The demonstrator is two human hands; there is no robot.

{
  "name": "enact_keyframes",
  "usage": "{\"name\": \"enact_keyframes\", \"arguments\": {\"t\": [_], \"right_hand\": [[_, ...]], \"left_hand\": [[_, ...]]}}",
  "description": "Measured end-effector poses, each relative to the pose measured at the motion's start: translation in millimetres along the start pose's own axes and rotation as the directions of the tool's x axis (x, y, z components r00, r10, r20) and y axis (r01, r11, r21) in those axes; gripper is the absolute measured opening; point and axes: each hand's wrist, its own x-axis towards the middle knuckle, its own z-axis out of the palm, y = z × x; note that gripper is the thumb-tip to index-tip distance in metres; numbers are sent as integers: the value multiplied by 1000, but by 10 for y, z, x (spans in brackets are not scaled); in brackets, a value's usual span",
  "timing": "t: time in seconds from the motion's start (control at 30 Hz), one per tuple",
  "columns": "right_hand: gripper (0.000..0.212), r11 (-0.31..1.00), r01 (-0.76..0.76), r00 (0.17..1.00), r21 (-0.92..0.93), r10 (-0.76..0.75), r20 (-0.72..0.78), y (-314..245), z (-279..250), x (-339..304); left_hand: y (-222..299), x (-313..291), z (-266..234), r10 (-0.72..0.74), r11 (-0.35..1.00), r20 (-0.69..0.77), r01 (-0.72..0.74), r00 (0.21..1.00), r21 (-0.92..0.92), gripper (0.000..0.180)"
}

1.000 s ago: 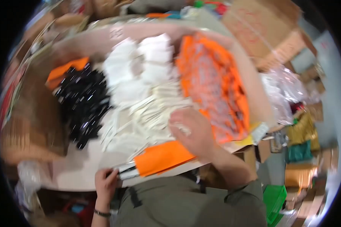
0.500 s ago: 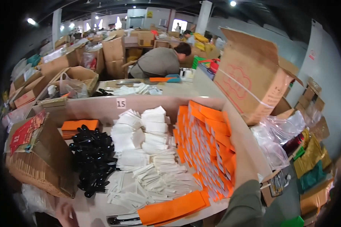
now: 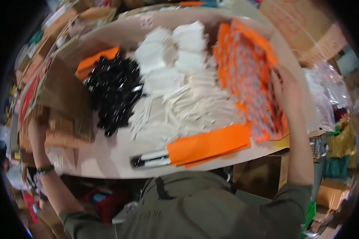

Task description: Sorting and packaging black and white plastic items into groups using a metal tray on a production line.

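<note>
My right hand (image 3: 282,85) is at the right edge of a large pile of orange paper sleeves (image 3: 237,67). Its fingers look apart and touch the pile's side, though blurred. On the far left, my left hand (image 3: 38,119) is against a cardboard box (image 3: 66,95) of packed brown edges; motion smears its fingers. Between them lie a heap of black plastic cutlery (image 3: 113,87), white folded napkins (image 3: 159,57) and thin white packets (image 3: 199,99). Near the front edge lies a small stack of filled orange sleeves (image 3: 209,144), with black cutlery and white pieces sticking out at its left end.
A low partition (image 3: 127,24) borders the table's far side. Behind the black cutlery sits another orange stack (image 3: 97,61). A big carton (image 3: 303,28) and clear plastic bags (image 3: 327,85) stand beyond the right edge. Below the table's front is an open cardboard box (image 3: 259,175).
The view has tilted down, showing my torso and both forearms. My left hand has moved from the front edge to the cardboard box. My right hand now shows at the orange pile.
</note>
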Motion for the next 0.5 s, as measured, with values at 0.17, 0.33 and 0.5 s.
{"name": "enact_keyframes", "arguments": {"t": [0.17,0.33,0.5], "right_hand": [[43,688,465,665,557,-687,294,-1482,928,-1375],[49,683,525,565,509,-726,392,-1812,1468,-1730],[45,668,463,571,582,-728,381,-1698,1474,-1747]], "left_hand": [[508,98,23,36,970,-157,3,987,245,36],[302,-538,-17,112,992,-420,-79,900,97,28],[1099,-2176,602,-652,435,-122,238,748,-868,15]]}}
